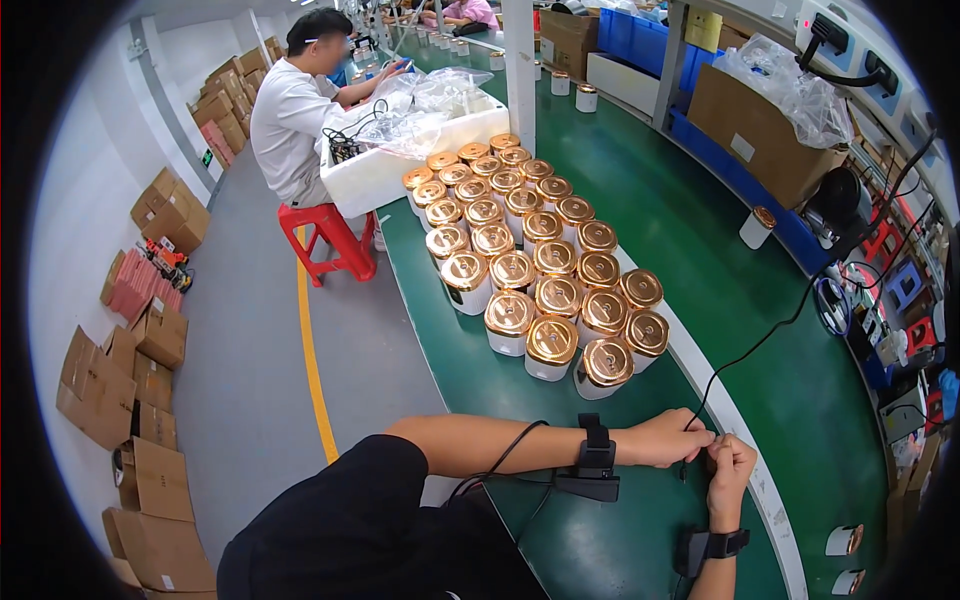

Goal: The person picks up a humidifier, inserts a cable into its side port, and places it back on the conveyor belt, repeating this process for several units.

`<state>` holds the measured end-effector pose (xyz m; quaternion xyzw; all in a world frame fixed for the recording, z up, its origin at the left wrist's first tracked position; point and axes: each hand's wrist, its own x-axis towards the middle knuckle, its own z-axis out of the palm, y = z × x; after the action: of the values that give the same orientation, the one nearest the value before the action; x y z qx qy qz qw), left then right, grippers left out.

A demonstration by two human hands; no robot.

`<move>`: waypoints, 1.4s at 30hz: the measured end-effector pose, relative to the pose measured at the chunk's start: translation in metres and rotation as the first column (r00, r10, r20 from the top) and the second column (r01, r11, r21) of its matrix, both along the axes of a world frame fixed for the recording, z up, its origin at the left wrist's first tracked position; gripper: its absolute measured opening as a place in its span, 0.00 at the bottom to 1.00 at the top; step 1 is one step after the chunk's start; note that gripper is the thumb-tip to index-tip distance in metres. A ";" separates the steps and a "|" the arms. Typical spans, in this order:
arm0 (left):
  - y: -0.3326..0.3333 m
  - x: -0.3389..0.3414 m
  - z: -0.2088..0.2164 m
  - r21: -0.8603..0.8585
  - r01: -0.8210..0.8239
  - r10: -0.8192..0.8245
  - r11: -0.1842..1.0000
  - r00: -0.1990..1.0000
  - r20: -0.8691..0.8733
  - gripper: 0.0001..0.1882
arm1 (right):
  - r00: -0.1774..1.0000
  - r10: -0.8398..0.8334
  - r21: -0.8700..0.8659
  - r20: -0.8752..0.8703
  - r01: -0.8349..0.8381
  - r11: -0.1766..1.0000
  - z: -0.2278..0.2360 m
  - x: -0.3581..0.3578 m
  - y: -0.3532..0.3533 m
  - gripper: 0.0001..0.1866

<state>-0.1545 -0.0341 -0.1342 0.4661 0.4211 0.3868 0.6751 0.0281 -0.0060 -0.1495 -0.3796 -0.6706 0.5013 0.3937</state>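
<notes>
— Where are the hands?

— Both meet at the near edge of the green counter (700, 250). The left hand (672, 437) and right hand (730, 466) pinch the end of a black cable (770, 335), fingers narrow around it; what exactly they grip is too small to tell.

— And nearby?

— A cluster of white jars with gold lids (530, 270) stands just beyond the hands, toward the counter's left edge.

Bright even overhead light, soft shadows, fisheye bending, black vignette corners
</notes>
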 end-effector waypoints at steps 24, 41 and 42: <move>-0.025 -0.006 0.010 0.012 -0.009 0.010 1.000 0.991 -0.136 0.25 | 0.999 -0.015 -0.038 -0.045 0.013 0.999 0.010 -0.011 -0.025 0.18; -0.027 -0.003 0.016 -0.011 -0.016 0.015 1.000 0.998 -0.065 0.24 | 0.998 -0.024 -0.027 -0.051 0.023 0.999 0.011 -0.007 -0.026 0.18; -0.027 -0.002 0.014 -0.018 -0.016 0.014 1.000 0.998 -0.059 0.25 | 0.998 -0.028 -0.025 -0.054 0.027 0.999 0.012 -0.007 -0.026 0.18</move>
<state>-0.1563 -0.0609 -0.1204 0.4679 0.4478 0.3741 0.6638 0.0213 -0.0315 -0.1380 -0.3799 -0.6482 0.5139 0.4140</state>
